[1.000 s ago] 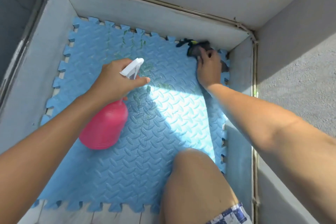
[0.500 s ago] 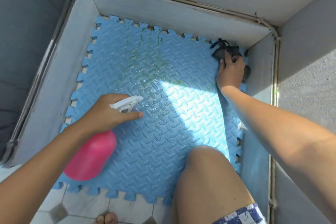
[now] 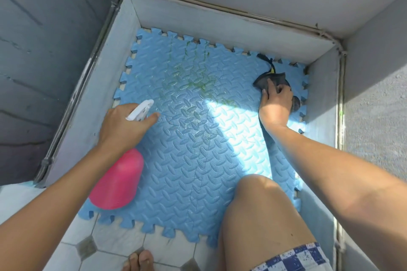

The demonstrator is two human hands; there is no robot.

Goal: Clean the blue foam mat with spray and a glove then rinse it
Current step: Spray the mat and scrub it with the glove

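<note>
Corner floor (image 3: 105, 240): green stains (image 3: 198, 83) on the blue foam mat (image 3: 198, 160) are flanked by left hand (image 3: 123, 125), curled round spray bottle (image 3: 116, 180), and right hand (image 3: 275, 105), clutching glove (image 3: 266, 78).

Blue foam mat (image 3: 198, 160) on tiled floor (image 3: 105, 241)

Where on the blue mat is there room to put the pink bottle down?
The middle of the mat is bare, between the left hand, the right hand and the knee. The far left corner by the walls is free, though green-stained. Crowded: far right corner, where the right hand holds the glove, and near left, under the spray bottle.
</note>
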